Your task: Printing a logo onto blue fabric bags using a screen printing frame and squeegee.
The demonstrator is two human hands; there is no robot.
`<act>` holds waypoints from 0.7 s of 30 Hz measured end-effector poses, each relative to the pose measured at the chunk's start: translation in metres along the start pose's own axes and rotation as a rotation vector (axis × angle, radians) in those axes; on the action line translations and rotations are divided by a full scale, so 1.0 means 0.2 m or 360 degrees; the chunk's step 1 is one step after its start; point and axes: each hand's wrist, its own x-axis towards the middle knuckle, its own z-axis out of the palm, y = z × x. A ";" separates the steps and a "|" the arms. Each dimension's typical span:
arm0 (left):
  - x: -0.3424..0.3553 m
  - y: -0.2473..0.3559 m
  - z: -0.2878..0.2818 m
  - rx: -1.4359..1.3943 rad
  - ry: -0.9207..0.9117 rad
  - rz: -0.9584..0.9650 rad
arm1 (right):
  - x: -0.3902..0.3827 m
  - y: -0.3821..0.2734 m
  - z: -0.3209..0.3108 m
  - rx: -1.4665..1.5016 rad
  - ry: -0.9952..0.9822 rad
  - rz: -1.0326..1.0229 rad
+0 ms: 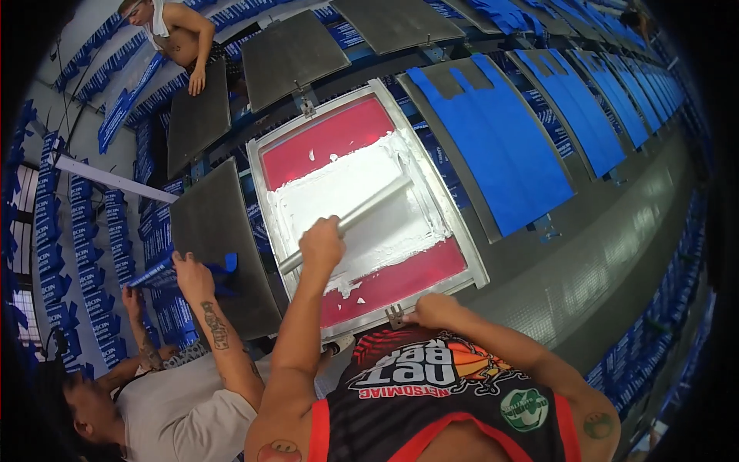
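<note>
A screen-printing frame (456, 250) with a pale metal rim and red mesh lies in front of me. White ink (315, 192) covers the middle of its mesh, ragged at the edges. My left hand (322, 245) is closed around a long metal squeegee (376, 203), which lies slanted across the ink from near left to far right. At the near rim, my right hand (435, 310) is curled on the frame, beside a small metal clamp (396, 316). Its fingertips are partly hidden.
Blue bags (493, 146) lie on flat boards to the right. At left, a co-worker's hands (192, 276) hold a blue bag (162, 276) beside a bare dark board (219, 231). Another person (181, 35) stands at the far left. Printed blue bags (85, 231) hang in rows.
</note>
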 end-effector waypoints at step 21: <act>-0.12 -0.22 -0.16 -0.2228 0.0168 -0.0798 | -0.09 0.91 -0.58 0.1572 0.1201 0.0202</act>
